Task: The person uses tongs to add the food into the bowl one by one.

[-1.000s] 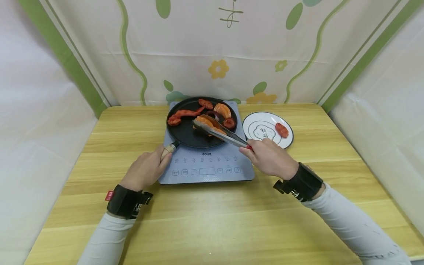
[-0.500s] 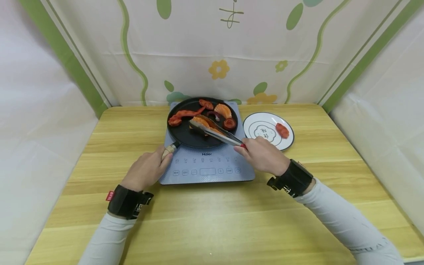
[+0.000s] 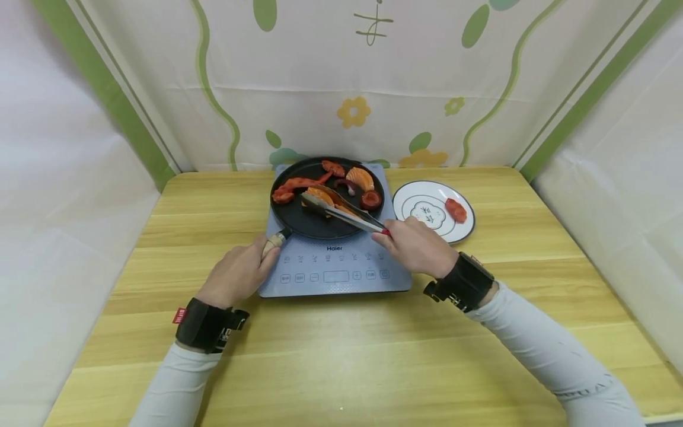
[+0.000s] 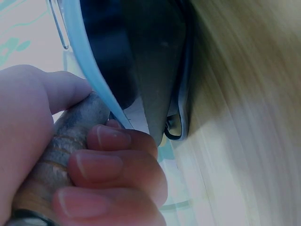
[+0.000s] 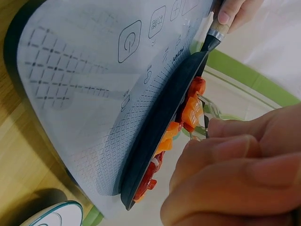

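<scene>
In the head view my left hand (image 3: pixel 232 276) grips the wooden handle (image 3: pixel 274 242) of a black frying pan (image 3: pixel 305 225). The left wrist view shows its fingers curled round that handle (image 4: pixel 66 141). My right hand (image 3: pixel 417 248) holds metal tongs (image 3: pixel 356 222) with a red part by the fingers. Their tips reach into the pan, at orange salmon-like slices (image 3: pixel 319 194); whether they pinch them I cannot tell. Around these lie a long red strip (image 3: pixel 301 182), another orange slice (image 3: pixel 360 178), a curled purple piece (image 3: pixel 348 187) and a round dark red piece (image 3: pixel 370 200).
Under the pan is a grey-blue induction cooker (image 3: pixel 336 284) on a wooden table (image 3: pixel 331 362). Right of it stands a white plate (image 3: pixel 413 196) bearing one red piece (image 3: pixel 456 210), partly behind my right hand. A patterned cloth (image 3: pixel 299 112) hangs behind.
My right hand and the tongs have moved a little left, and the orange slices at the tips have shifted left across the pan. The left hand stays on the handle.
</scene>
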Tool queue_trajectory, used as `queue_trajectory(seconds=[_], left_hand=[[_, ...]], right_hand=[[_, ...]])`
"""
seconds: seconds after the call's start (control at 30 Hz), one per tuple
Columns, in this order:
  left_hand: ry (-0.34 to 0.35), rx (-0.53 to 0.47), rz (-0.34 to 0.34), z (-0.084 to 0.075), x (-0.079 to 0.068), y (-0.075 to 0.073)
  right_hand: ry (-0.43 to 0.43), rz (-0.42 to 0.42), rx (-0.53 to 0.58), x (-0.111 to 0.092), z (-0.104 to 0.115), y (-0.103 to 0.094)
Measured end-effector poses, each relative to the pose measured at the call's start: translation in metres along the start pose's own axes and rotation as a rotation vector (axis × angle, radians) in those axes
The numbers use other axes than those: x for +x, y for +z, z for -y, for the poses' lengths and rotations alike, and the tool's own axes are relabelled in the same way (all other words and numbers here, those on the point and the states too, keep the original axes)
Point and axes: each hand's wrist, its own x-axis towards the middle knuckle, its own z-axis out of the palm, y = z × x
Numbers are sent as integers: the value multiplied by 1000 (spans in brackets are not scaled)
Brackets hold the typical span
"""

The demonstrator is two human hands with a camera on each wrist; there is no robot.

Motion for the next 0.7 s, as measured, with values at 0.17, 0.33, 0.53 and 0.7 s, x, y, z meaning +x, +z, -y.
queue_trajectory(seconds=[0.17,0.33,0.53,0.7], left_hand=[[-3,0,2,1,0,0],[2,2,0,1,0,0],[4,6,-7,1,0,0],[-2,4,-2,0,0,0]], right_hand=[[7,10,13,3,2,0],[15,23,7,7,3,0],[29,23,-17,11,4,1],[33,23,-24,13,5,3]])
